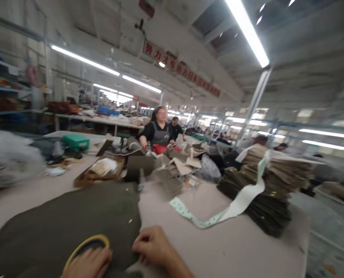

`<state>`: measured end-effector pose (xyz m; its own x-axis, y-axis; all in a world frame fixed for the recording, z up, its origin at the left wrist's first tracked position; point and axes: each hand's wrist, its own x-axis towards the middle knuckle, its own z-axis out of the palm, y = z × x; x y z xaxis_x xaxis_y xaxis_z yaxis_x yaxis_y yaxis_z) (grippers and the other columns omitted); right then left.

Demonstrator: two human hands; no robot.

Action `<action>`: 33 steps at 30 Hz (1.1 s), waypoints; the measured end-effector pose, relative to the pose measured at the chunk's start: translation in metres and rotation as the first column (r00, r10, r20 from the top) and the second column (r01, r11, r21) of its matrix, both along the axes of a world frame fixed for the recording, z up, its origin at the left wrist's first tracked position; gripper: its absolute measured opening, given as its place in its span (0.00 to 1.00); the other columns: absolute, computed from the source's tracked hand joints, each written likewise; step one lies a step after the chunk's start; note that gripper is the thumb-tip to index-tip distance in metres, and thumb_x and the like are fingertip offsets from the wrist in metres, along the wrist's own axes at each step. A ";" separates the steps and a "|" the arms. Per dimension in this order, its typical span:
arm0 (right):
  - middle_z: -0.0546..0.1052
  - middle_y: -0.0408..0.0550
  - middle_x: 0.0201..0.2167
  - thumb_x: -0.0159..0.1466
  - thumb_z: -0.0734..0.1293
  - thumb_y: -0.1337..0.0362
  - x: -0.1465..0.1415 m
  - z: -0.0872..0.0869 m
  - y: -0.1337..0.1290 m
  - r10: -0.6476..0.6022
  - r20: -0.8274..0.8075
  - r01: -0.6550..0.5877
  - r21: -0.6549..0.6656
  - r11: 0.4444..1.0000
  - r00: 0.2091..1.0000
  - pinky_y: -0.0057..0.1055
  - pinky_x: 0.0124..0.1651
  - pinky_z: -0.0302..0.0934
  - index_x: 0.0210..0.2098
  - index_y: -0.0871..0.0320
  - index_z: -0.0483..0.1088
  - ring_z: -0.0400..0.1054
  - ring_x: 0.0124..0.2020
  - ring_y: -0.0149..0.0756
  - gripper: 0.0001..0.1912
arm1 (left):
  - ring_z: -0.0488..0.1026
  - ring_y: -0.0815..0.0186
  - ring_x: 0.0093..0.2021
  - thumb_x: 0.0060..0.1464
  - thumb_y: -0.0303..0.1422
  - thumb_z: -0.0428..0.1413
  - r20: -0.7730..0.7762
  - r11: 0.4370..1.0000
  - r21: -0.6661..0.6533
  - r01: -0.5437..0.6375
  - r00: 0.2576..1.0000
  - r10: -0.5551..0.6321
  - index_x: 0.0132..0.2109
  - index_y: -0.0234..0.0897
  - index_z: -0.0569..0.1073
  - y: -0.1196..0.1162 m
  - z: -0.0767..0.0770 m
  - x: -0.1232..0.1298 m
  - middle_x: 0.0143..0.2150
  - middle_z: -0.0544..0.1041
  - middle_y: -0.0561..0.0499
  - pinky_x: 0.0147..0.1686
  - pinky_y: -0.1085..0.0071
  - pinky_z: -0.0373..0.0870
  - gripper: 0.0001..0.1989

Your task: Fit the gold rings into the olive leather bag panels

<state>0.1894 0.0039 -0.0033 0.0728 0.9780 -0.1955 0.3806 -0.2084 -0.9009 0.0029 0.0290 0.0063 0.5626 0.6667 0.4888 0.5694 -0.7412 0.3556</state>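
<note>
A large dark olive fabric piece (102,208) lies over the front left of the table, with a few small bright specks on it. My left hand (87,264) is closed over the near side of a yellow-rimmed ring (104,238), which looks like a roll of tape, on top of the fabric. At the fabric's right edge, my right hand (153,245) has its fingers curled together. Its fingertips meet the edge, but whatever is between them is hidden. Motion blur softens both hands.
A green-and-white paper strip (201,223) trails from stacked dark fabric pieces (264,200) on the right. Ahead are an open box (98,173), loose fabric cuts (172,164) and a green box (76,142). Clear plastic (12,158) lies left. A person (157,133) works across the table.
</note>
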 end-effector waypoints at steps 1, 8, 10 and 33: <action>0.67 0.37 0.12 0.50 0.68 0.62 0.001 0.003 -0.003 0.007 -0.037 -0.007 0.002 1.000 0.999 0.23 0.18 0.58 0.24 0.59 0.75 0.62 0.13 0.27 0.06 | 0.71 0.61 0.40 0.61 0.32 0.48 -0.071 0.999 -0.045 -0.020 0.997 0.017 0.40 0.44 0.73 -0.003 -0.002 -0.011 0.39 0.75 0.50 0.42 0.65 0.69 0.08; 0.70 0.38 0.15 0.52 0.70 0.52 0.019 -0.011 0.007 0.054 -0.198 -0.066 -0.051 0.997 0.979 0.21 0.19 0.60 0.27 0.60 0.69 0.63 0.15 0.24 0.16 | 0.67 0.61 0.41 0.61 0.28 0.47 -0.303 0.984 -0.168 -0.052 0.953 -0.001 0.40 0.39 0.69 -0.004 -0.003 -0.027 0.38 0.73 0.49 0.42 0.66 0.62 0.07; 0.70 0.38 0.15 0.51 0.71 0.51 0.020 -0.009 0.004 0.068 -0.201 -0.080 -0.052 0.995 0.977 0.22 0.21 0.62 0.26 0.60 0.69 0.64 0.16 0.25 0.17 | 0.66 0.61 0.40 0.61 0.28 0.47 -0.307 0.987 -0.152 -0.050 0.952 0.001 0.40 0.39 0.68 -0.005 -0.002 -0.026 0.37 0.72 0.49 0.42 0.66 0.61 0.06; 0.73 0.38 0.19 0.57 0.65 0.56 0.007 -0.001 -0.004 0.014 0.085 -0.011 -0.028 1.000 0.996 0.26 0.21 0.63 0.38 0.57 0.66 0.69 0.18 0.31 0.13 | 0.66 0.60 0.40 0.60 0.28 0.48 -0.318 0.998 -0.063 -0.028 0.948 0.007 0.40 0.39 0.67 -0.006 -0.007 -0.027 0.38 0.72 0.50 0.40 0.64 0.62 0.04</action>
